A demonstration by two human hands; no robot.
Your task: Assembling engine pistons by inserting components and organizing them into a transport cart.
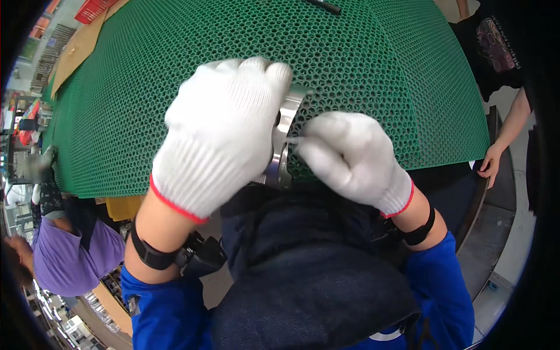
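Note:
Both my hands wear white knitted gloves with red cuffs. My left hand [224, 125] is closed round a shiny, round metal part [289, 114], which is tilted with its rim toward the right. The glove hides much of that part. Just right of the rim, my right hand [353, 157] has its fingers curled into a pinch. A small pale tip pokes out between thumb and finger toward the metal edge; I cannot make out what it is. Beneath both hands lies a green honeycomb mat [344, 58].
A dark rod-like tool [324, 6] lies at the mat's far edge. Brown cardboard [79, 49] and a red crate [93, 9] sit far left. A person in purple [73, 256] is at the left; another person's hand [491, 163] rests by the table's right edge. Yellow bin [121, 207] below the left edge.

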